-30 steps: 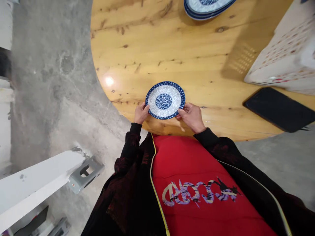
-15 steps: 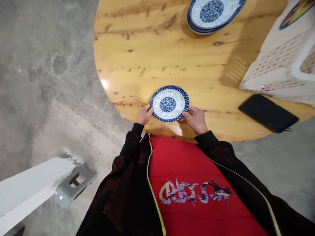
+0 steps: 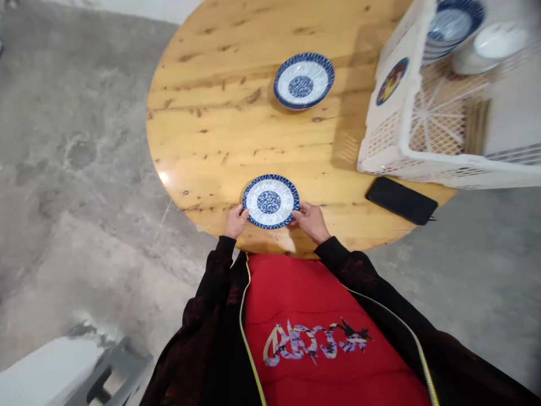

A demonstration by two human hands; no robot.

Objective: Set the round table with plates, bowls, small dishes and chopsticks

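Close to the front edge of the round wooden table is a small blue-and-white patterned plate. My left hand grips its left rim, thumb on top and fingers under the edge. On the opposite side, my right hand pinches the lower right rim the same way. Whether the plate rests on the table or is slightly raised, I cannot tell. Farther back stands a stack of matching blue-rimmed plates, touched by neither hand.
On the right a white plastic basket contains blue-patterned bowls, white bowls and a bundle of what look like chopsticks. A black phone lies before it. A grey-and-white stool stands lower left on the concrete floor.
The camera view has shifted, bringing the stack of plates and the basket's inside into sight. Both hands keep hold of the plate, with little visible movement relative to the table.
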